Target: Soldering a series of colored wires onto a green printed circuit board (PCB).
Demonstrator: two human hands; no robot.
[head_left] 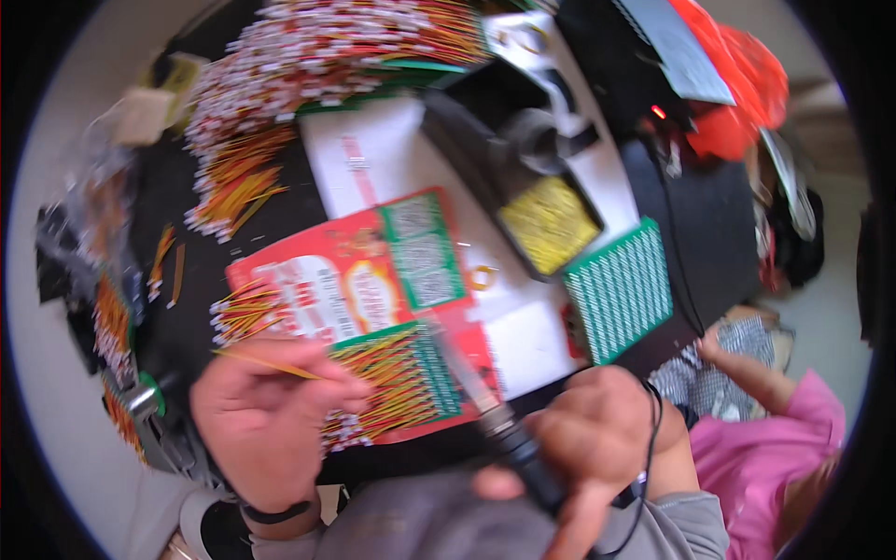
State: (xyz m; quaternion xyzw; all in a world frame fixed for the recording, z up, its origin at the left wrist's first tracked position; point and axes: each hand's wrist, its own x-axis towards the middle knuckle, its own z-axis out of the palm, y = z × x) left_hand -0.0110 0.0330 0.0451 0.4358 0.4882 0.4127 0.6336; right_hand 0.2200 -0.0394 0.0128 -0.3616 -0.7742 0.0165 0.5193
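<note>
My left hand (266,415) pinches a thin yellow wire (266,362) between thumb and fingers, over the left side of a green circuit board (437,378). Rows of yellow and red wires (387,383) with white connector ends cover much of that board; its right strip shows bare pads. In my right hand (597,434) is a soldering iron (521,453) with a black handle and cord. Its metal shaft slants up and left, and the blurred tip lies near the board's upper right edge. Whether tip and board touch, I cannot tell.
Under the board lies a red printed sheet (327,247). A black soldering stand (476,140) holds a yellow sponge (551,224). Right of it leans another green board (621,294). A large pile of wires (327,47) fills the back. A person in a pink sleeve (765,448) sits at right.
</note>
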